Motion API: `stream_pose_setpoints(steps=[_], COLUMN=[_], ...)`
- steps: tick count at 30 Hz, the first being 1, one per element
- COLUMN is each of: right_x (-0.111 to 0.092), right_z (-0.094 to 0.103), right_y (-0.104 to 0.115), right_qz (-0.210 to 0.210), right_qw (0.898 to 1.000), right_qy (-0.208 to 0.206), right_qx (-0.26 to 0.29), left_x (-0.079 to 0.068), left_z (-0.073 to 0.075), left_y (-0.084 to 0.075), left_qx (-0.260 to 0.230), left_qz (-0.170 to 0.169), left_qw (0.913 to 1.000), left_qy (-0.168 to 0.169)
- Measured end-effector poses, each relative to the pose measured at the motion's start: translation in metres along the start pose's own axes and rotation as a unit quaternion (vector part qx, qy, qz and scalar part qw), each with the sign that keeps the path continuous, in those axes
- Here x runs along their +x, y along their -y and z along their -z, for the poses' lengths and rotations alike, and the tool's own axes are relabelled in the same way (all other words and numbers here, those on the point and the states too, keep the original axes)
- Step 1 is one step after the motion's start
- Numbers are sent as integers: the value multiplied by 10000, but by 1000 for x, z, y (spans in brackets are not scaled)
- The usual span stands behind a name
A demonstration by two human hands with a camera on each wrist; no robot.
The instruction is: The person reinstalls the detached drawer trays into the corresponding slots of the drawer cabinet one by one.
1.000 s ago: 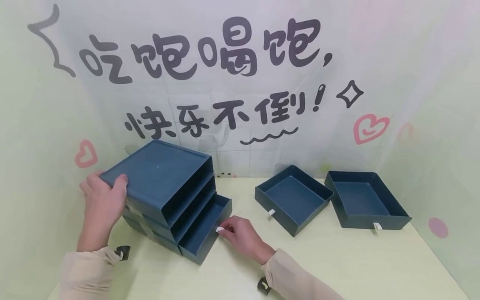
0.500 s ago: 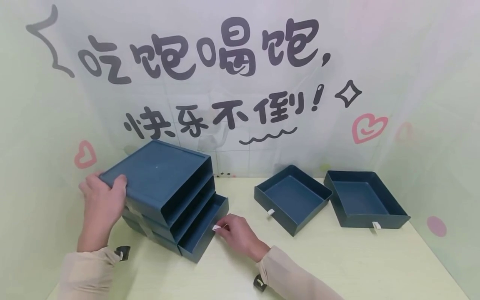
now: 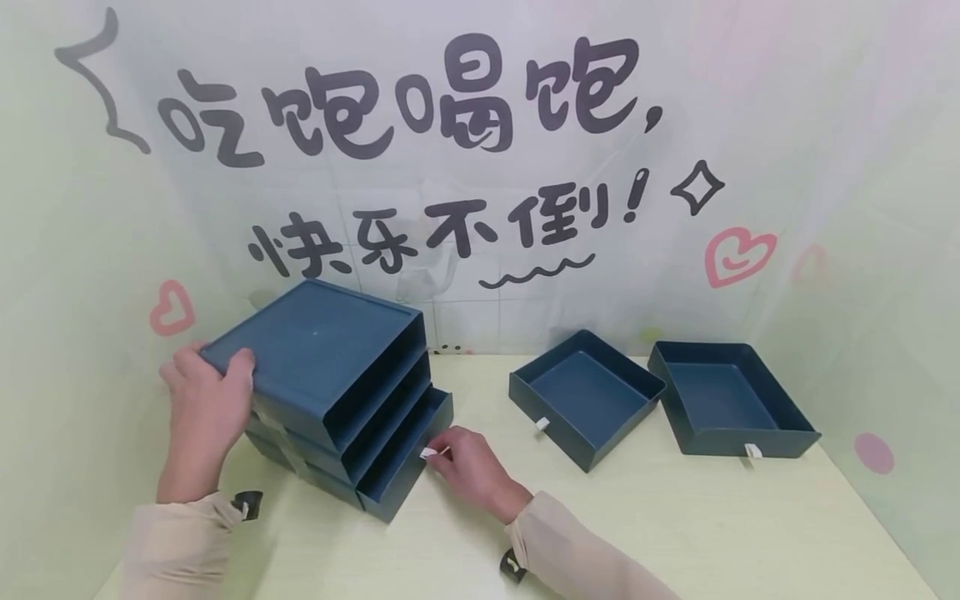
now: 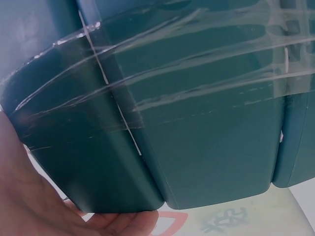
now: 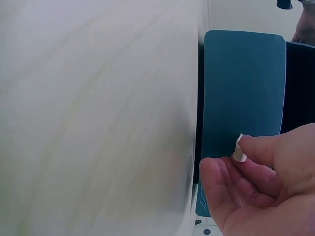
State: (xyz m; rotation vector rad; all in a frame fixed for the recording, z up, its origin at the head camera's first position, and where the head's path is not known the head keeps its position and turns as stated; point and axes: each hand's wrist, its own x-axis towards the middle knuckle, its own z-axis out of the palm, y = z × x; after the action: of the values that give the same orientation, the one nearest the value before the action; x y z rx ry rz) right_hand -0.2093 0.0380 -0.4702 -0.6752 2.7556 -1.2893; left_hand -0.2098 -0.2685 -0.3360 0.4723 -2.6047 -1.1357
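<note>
A dark blue desktop drawer unit (image 3: 315, 342) of three stacked tiers stands at the left of the table in the head view. My left hand (image 3: 206, 408) grips its rear left corner, thumb on the top; clear tape bands the unit's side (image 4: 206, 137) in the left wrist view. The upper two slots are bare. From the lowest slot a drawer (image 3: 408, 467) sticks partway out. My right hand (image 3: 480, 471) pinches that drawer's small white pull tab (image 5: 239, 150) between thumb and finger, in front of the drawer's front panel (image 5: 243, 88).
Two loose blue drawers, one in the middle (image 3: 588, 396) and one at the right (image 3: 731, 400), lie on the pale table (image 3: 675, 533), each with a white tab. A printed curtain (image 3: 480, 167) hangs behind the table.
My right hand has moved a little to the left, and the lowest drawer has slid slightly further into the unit. The left hand and the loose drawers stay where they were.
</note>
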Motion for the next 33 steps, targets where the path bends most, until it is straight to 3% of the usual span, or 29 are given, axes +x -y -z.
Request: stream_pose_setpoints(steps=[16, 33], right_x=[11, 21], right_z=[-10, -17], right_y=[7, 10], right_qz=[-111, -144], right_qw=[9997, 9996], right_qy=[112, -14], right_qx=[202, 229], left_x=[0, -1], left_z=[1, -2], left_y=[5, 1], left_qx=[-13, -67], left_qz=[-59, -50], left_qw=[9999, 9998], left_qy=[-93, -178])
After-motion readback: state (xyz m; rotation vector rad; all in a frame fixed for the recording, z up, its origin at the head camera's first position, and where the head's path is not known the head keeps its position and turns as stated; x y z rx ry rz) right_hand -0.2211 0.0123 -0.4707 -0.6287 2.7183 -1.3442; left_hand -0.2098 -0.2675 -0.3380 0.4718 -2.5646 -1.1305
